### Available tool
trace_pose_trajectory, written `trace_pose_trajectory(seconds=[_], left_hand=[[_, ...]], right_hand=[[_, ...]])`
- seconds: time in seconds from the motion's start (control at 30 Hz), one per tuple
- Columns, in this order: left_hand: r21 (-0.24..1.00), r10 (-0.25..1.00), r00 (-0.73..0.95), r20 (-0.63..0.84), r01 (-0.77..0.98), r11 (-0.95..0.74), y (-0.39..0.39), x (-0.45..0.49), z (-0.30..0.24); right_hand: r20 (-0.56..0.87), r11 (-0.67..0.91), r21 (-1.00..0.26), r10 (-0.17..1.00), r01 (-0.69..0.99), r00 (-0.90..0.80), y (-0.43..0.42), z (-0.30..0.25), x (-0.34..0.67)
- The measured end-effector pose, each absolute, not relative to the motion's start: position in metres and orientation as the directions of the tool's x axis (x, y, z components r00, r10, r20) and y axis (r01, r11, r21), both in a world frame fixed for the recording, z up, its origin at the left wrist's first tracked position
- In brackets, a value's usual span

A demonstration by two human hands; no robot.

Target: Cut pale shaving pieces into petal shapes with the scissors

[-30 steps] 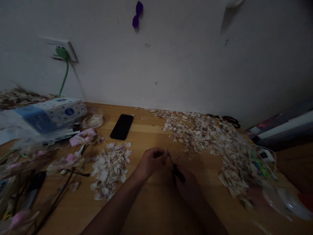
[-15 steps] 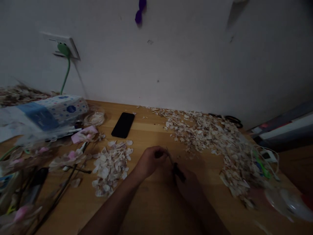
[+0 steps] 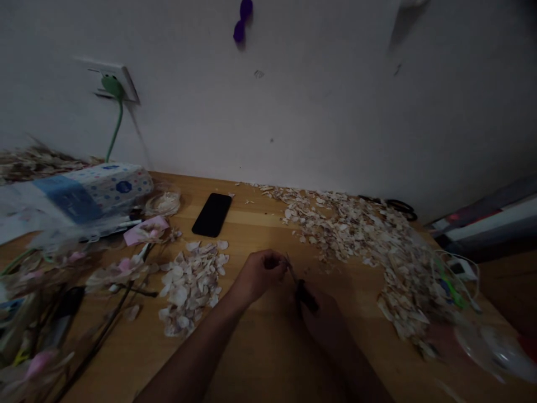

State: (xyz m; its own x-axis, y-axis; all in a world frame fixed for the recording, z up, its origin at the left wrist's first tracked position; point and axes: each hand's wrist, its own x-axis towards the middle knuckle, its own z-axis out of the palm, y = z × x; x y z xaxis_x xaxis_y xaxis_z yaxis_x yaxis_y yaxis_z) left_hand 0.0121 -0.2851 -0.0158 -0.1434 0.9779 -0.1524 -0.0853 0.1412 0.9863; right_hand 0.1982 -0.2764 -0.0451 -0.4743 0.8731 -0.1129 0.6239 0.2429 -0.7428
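Note:
My right hand [image 3: 325, 319] is closed around the black handles of small scissors [image 3: 302, 294]. Their thin blades point up and left, to the fingertips of my left hand [image 3: 264, 271]. Thumb and finger of that hand are pinched together beside the blades; whatever they hold is too small and dark to make out. To the left of my left hand lies a pile of pale, petal-like flakes [image 3: 191, 285]. A larger, spread-out heap of similar dry flakes [image 3: 356, 224] covers the table beyond my right hand.
A black phone [image 3: 212, 215] lies flat near the wall. Artificial-looking flower stems [image 3: 121, 271] with pink centres stretch along the left, below a tissue pack [image 3: 92, 190]. At the right are a white cable [image 3: 476, 280] and clear plastic [image 3: 499, 347]. Black-handled scissors [image 3: 400, 209] rest behind the heap.
The whole view has shifted very slightly. Both hands and the scissors stay in almost the same place.

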Motion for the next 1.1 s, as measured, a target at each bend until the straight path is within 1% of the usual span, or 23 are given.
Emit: trace_pose_trajectory(seconds=[0.07,0.13,0.2,0.33,0.4,0.5,0.67,0.77,0.83,0.9,1.03,1.1], left_hand=[[0.992,0.982,-0.14,-0.126,0.006,0.129,-0.285,0.01,-0.018],[0.992,0.983,-0.135,-0.12,0.03,0.125,-0.285,0.009,-0.02],[0.988,0.981,-0.118,-0.154,-0.044,0.15,-0.285,0.009,-0.021],[0.927,0.966,-0.087,-0.245,-0.313,0.207,-0.285,0.011,-0.022],[0.91,0.966,-0.072,-0.247,-0.36,0.206,-0.286,0.012,-0.021],[0.935,0.972,-0.052,-0.228,-0.291,0.204,-0.286,0.01,-0.02],[0.982,0.984,-0.016,-0.18,-0.057,0.179,-0.286,0.002,-0.021],[0.987,0.987,0.001,-0.162,0.001,0.162,-0.286,0.0,-0.022],[0.984,0.986,0.002,-0.169,-0.049,0.169,-0.287,0.001,-0.023],[0.964,0.979,0.012,-0.203,-0.174,0.202,-0.287,0.004,-0.023],[0.867,0.969,0.018,-0.245,-0.443,0.227,-0.288,0.013,-0.025],[0.826,0.967,0.018,-0.253,-0.517,0.225,-0.288,0.016,-0.026]], right_hand=[[-0.118,0.25,-0.732,0.87,0.634,-0.479,-0.276,-0.044,0.198],[-0.111,0.264,-0.73,0.865,0.631,-0.49,-0.275,-0.044,0.198],[-0.095,0.268,-0.737,0.868,0.62,-0.488,-0.274,-0.044,0.198],[-0.088,0.243,-0.758,0.881,0.605,-0.465,-0.274,-0.046,0.198],[-0.091,0.236,-0.769,0.879,0.594,-0.468,-0.275,-0.045,0.198],[-0.092,0.245,-0.771,0.871,0.588,-0.483,-0.275,-0.041,0.198],[-0.105,0.274,-0.747,0.851,0.606,-0.514,-0.275,-0.039,0.198],[-0.113,0.267,-0.746,0.852,0.61,-0.511,-0.275,-0.041,0.199],[-0.114,0.25,-0.757,0.859,0.603,-0.499,-0.275,-0.042,0.199],[-0.108,0.236,-0.772,0.866,0.59,-0.488,-0.276,-0.041,0.198],[-0.07,0.246,-0.786,0.876,0.568,-0.477,-0.276,-0.039,0.197],[-0.061,0.256,-0.781,0.876,0.57,-0.478,-0.275,-0.04,0.197]])
